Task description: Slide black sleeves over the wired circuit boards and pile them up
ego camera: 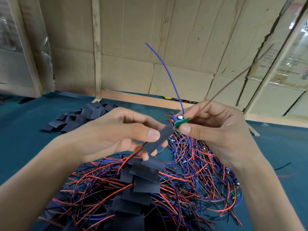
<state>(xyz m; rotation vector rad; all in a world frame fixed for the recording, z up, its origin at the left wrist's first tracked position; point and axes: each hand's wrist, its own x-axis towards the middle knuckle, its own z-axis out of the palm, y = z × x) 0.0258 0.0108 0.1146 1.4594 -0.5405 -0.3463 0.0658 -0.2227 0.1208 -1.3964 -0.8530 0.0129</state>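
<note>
Now left hand (116,135) pinches black sleeve (158,139), red wire (130,159) trailing from its lower end; right hand (215,130) fingers pinch green circuit board (180,122) at sleeve's mouth (blue wire (166,67) arcing upward), above finished pile (141,189) on desk (25,139).

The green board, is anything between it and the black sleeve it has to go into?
Nothing visible. The right hand pinches the board right at the sleeve mouth, which the left hand holds. Red and black wires already trail out the sleeve's far end.
</note>
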